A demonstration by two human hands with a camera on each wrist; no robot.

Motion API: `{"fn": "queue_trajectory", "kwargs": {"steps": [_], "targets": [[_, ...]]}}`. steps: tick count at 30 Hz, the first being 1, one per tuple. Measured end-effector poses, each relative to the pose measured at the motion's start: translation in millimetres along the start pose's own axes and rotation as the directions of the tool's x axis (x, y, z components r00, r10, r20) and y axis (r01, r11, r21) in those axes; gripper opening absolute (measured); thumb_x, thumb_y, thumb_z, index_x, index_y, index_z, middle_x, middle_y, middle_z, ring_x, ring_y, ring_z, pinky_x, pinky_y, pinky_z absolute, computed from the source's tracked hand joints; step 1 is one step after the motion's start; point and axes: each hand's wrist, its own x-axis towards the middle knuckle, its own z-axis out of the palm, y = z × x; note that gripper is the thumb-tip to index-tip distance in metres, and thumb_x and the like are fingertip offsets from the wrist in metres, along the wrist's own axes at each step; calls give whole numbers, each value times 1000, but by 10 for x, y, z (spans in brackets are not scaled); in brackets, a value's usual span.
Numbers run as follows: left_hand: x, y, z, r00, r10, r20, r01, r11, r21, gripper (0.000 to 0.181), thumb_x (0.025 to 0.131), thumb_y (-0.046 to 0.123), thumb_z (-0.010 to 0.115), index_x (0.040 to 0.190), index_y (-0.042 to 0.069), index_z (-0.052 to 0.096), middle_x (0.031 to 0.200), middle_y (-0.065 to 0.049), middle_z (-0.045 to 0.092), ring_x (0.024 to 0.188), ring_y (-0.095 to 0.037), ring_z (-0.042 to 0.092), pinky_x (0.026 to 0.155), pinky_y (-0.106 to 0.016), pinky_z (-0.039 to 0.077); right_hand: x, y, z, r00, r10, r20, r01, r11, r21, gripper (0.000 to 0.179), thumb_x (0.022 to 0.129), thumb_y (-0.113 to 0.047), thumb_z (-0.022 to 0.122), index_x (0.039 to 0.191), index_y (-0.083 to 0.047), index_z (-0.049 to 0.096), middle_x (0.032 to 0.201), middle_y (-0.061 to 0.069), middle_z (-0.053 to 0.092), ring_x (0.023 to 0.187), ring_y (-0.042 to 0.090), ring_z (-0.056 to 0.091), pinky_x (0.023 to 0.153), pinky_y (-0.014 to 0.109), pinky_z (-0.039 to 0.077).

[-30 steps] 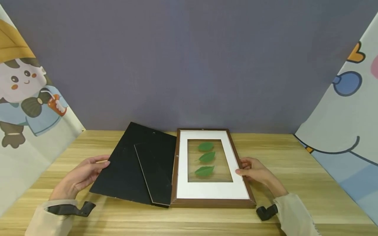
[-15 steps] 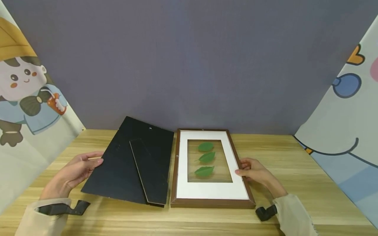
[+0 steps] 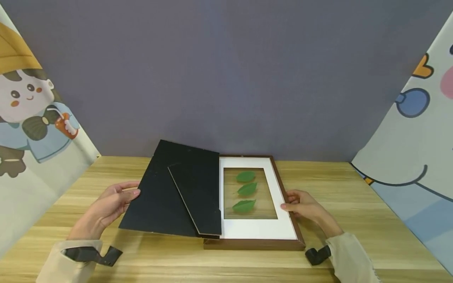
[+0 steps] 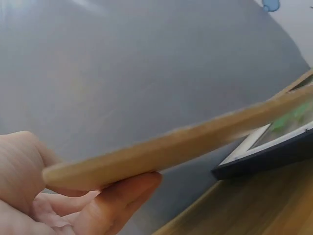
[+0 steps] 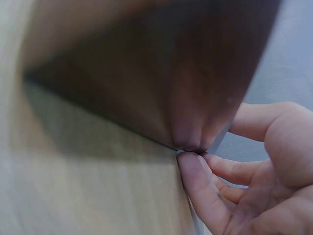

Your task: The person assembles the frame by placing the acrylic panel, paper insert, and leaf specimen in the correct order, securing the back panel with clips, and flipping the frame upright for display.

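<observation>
**Black Board Held Aslant Over the Side of a Leaf Frame**

The left hand (image 3: 107,206) pinched the near edge of a black backing board (image 3: 155,204), its thumb on top and its fingers curled beneath, parted only by the board's thickness. The board ran rightward from those fingers, tilted and raised above the wooden table (image 3: 148,261), and its far edge overlapped the left side of a brown frame (image 3: 255,245). Whether the two touched there could not be told. A black flap (image 3: 198,200) lay along the board, to the right of the left fingertips.

The right hand (image 3: 308,205) gripped the frame's right side, the thumb over the rim onto a white mat (image 3: 253,228) and the other fingers bent against the outer side, the rim's width between them. Left of that thumb, inside the mat's window, three green leaves (image 3: 247,189) sat in a column. Beyond both hands' fingertips rose a grey panel (image 3: 226,78).
</observation>
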Motion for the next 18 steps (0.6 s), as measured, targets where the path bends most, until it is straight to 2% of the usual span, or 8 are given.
{"fn": "queue_trajectory", "kwargs": {"steps": [3,10,15,18], "targets": [[29,-34,101,1000,11,8,-11,1000,-29,24,96,-1,49,108,18,57,94,2,71,79,-10,69,67,-22,57,0,-6,2,1000,1,3,-1,1000,2,72,87,-19,69,136,18,31,125,33,44,102,30,54,76,38,56],[134,-123,369,999,3,-43,-4,1000,-20,22,95,-1,50,115,8,49,90,3,70,76,-9,68,66,-23,57,1,-18,-8,1000,-1,-7,1,1000,-15,71,87,-20,69,134,19,33,124,32,46,102,31,54,75,38,56],[233,-142,542,998,-25,-61,26,1000,16,45,96,0,48,135,-12,27,91,6,68,76,-6,66,66,-21,56,-8,-24,-2,1000,-7,-7,7,1000,-8,69,87,-19,69,133,19,33,122,31,47,100,29,54,75,37,55],[296,-142,636,998,-38,-59,41,998,39,57,97,1,46,141,-16,14,92,7,65,75,-4,65,65,-19,55,-20,-27,2,1000,-13,1,13,1000,-1,70,87,-19,68,133,19,32,121,31,46,100,29,54,76,38,55]]}}
